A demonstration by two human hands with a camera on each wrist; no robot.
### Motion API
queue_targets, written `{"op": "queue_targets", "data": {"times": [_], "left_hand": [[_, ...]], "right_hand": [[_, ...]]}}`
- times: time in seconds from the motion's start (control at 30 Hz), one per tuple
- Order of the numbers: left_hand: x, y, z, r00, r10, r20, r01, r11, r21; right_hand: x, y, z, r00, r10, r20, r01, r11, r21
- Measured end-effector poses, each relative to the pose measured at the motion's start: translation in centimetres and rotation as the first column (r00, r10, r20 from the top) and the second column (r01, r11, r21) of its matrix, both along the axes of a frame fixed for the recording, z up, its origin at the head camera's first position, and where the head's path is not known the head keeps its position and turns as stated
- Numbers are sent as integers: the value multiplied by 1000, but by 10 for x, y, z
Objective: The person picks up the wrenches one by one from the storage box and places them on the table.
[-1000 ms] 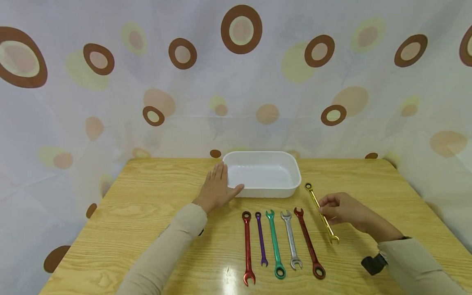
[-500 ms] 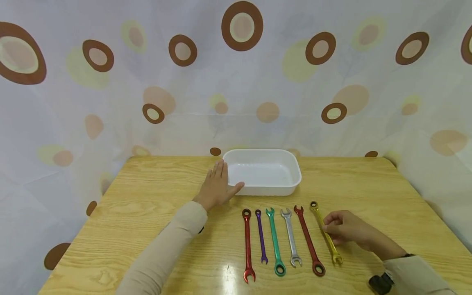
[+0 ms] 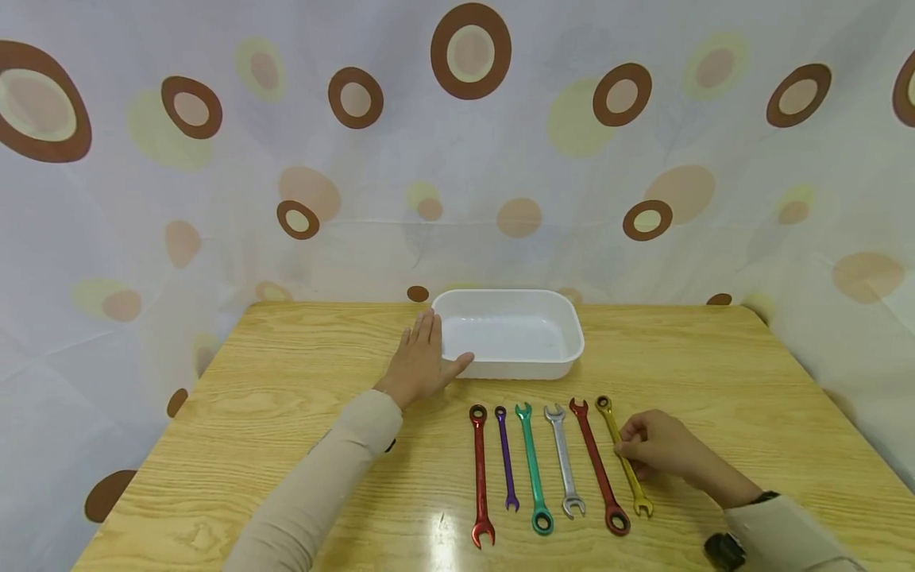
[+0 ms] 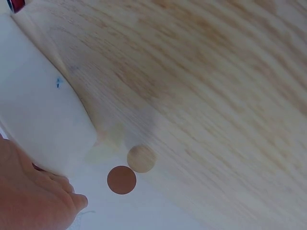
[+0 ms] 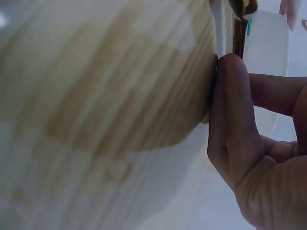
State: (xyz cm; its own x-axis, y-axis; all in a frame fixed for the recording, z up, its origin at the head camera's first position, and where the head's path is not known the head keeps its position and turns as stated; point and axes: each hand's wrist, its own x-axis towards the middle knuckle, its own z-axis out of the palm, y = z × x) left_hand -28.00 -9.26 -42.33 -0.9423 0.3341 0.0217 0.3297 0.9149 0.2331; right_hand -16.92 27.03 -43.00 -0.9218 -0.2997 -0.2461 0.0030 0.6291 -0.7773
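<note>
At the right end of a row of wrenches, my right hand (image 3: 661, 449) pinches a gold combination wrench (image 3: 633, 483) by its shaft, low at the tabletop. In the right wrist view the curled fingers (image 5: 237, 110) hide most of that wrench. My left hand (image 3: 416, 364) rests with straight fingers against the left end of a white plastic bin (image 3: 507, 370), its thumb at the front rim. Beside the gold wrench lies a dark red wrench (image 3: 597, 465). Further left are a silver wrench (image 3: 564, 461), a green wrench (image 3: 532, 465), a purple wrench (image 3: 507, 461) and a red wrench (image 3: 480, 477).
The wooden table (image 3: 286, 381) carries the bin at its back and the wrenches in front of it. A patterned curtain (image 3: 386, 175) stands behind the table and at both sides.
My right hand has brought the gold wrench down and toward me onto the table, then shifted it slightly left beside the dark red one. My left hand has stayed at the bin.
</note>
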Motion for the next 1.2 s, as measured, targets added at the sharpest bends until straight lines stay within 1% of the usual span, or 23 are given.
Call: {"op": "queue_targets", "data": {"times": [0.27,0.37,0.47,0.57,0.63,0.83,1.03,1.2], "left_hand": [[0,2,1,1000,7,21,-7,1000,-3],[1,2,1,1000,10,24,-10,1000,-1],[1,1,0,1000,9,21,-8,1000,-1],[1,2,0,1000,6,17,-5,1000,-2],[1,2,-1,1000,2,16,-2,1000,0],[0,4,-1,999,2,34,-2,1000,-5],[2,6,1,999,-11,32,11,1000,20],[3,5,2,999,-17,31,16,1000,20]], "right_hand": [[2,-3,9,1000,-11,-22,13,995,100],[2,-4,10,999,-13,-38,19,988,155],[2,-4,11,998,7,-69,9,976,218],[4,-5,11,996,14,-92,10,967,256],[5,-5,11,994,16,-106,13,964,267],[9,-6,12,995,-10,-100,37,962,269],[12,-5,11,995,-26,-98,52,960,274],[14,-3,9,994,-15,-110,43,964,261]]}}
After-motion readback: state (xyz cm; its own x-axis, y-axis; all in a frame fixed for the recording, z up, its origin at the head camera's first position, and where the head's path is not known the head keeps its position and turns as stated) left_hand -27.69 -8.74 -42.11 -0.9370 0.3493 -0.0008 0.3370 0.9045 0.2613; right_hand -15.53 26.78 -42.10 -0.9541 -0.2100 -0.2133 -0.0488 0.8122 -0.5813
